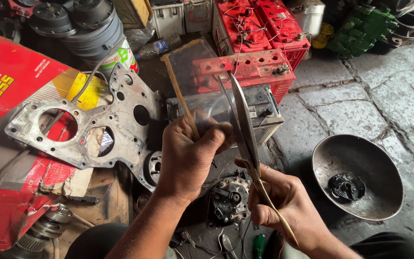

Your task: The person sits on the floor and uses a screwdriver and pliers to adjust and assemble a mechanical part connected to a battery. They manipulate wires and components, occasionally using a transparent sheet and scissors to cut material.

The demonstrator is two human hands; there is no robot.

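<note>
Left hand point(188, 156): closed around the edge of a clear plastic sheet point(207, 108), thumb pressed on the near face, fingers behind.
Right hand point(283, 201): fingers wrapped shut on the yellowish handles of large metal scissors point(245, 129).
Scissors: blades point up and away, slightly parted, set against the sheet's right edge, just beside the left thumb.
Sheet position: held upright between both hands, above a small black electrical part point(228, 199) with terminals and loose wires.
Left of hands: a flat grey metal plate point(92, 127) with round holes lies on a red cardboard box point(10, 81).
Behind sheet: a grey battery point(259, 112), then red batteries point(259, 29) with wires on top.
Right: a round metal bowl point(360, 158) on the floor, a black part point(346, 187) inside it.
Surface: cracked grey stone floor point(389, 91), oily and dark near the hands.
Room: cluttered workshop; stacked pulleys point(80, 21) at the far left, a green engine part point(360, 29) at the far right.
Near edge: a green-handled screwdriver point(258, 244) lies by the right wrist.
</note>
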